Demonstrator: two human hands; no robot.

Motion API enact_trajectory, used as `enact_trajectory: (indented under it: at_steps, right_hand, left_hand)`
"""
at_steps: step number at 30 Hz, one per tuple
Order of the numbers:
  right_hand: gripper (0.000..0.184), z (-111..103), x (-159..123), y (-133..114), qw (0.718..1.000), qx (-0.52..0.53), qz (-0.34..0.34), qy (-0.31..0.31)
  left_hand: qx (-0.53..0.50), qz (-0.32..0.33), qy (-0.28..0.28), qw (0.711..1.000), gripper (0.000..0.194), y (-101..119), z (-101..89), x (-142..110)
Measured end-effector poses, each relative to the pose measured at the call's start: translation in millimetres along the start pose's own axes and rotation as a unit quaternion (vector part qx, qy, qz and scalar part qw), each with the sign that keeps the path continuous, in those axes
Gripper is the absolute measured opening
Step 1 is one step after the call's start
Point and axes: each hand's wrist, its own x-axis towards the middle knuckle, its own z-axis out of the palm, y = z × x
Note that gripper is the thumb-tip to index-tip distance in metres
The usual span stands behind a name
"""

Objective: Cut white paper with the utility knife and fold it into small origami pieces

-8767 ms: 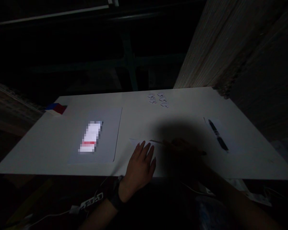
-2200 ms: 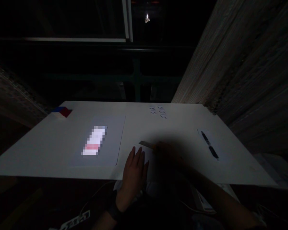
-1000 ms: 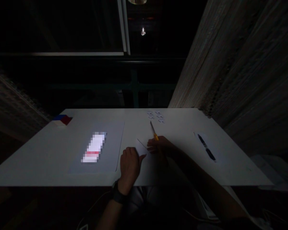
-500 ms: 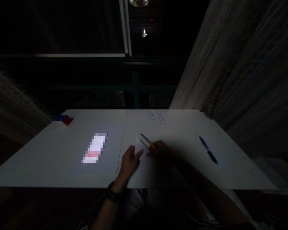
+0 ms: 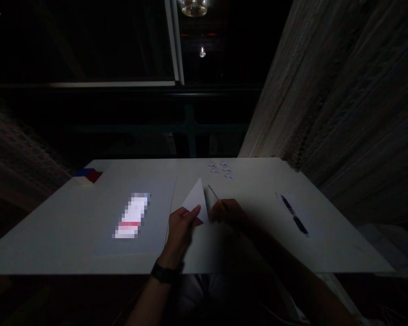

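My left hand (image 5: 182, 222), with a dark band on its wrist, pinches a white sheet of paper (image 5: 196, 199) between thumb and fingers. The paper tapers to a point at its far end. Close to its right edge, my right hand (image 5: 227, 212) is closed around yellow-handled scissors (image 5: 218, 197). The thin blades point away and to the left, apart from the paper. Dim light hides most of the right fingers. Several small cut paper pieces (image 5: 221, 169) lie farther back on the white table (image 5: 258, 185).
A lit phone (image 5: 132, 215), its screen pixelated, lies on a large pale sheet (image 5: 163, 199) at left. At the far left sits a blue, red and white block (image 5: 87, 175). A black pen (image 5: 294, 214) lies at right. Curtains (image 5: 275, 86) hang beyond the table's sides.
The scissors have moved off the paper to its right, with the right hand slightly to the right. The left hand has turned the paper so its tip shows. The view has tilted slightly.
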Motion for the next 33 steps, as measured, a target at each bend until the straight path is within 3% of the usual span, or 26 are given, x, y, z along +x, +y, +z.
enact_trajectory:
  at_steps: [5, 11, 19, 23, 33]
  right_hand:
    - [0.032, -6.9, -1.7, -4.0, 0.999, 0.008, 0.016, -0.035]
    - [0.019, -3.2, -4.4, -7.5, 0.998, -0.038, 0.011, -0.055]
    - [0.016, -9.2, -7.3, -8.4, 0.992, -0.027, -0.024, -0.120]
    - [0.017, -8.4, -6.5, -6.0, 0.991, -0.047, -0.035, -0.120]
    - [0.020, -6.6, -7.4, -2.5, 0.989, -0.073, -0.057, -0.118]
  left_hand:
    - [0.045, 0.010, -0.022, 0.999, 0.033, 3.8, -0.8, -0.2]
    - [0.097, 0.032, -0.035, 0.994, 0.039, 0.3, -2.8, 1.6]
    - [0.086, 0.035, -0.041, 0.995, 0.034, 8.4, 1.7, -4.1]
    - [0.096, 0.031, -0.058, 0.993, 0.035, 12.9, 4.6, -7.4]
    - [0.194, 0.045, -0.003, 0.980, 0.030, 12.8, 2.3, -6.5]
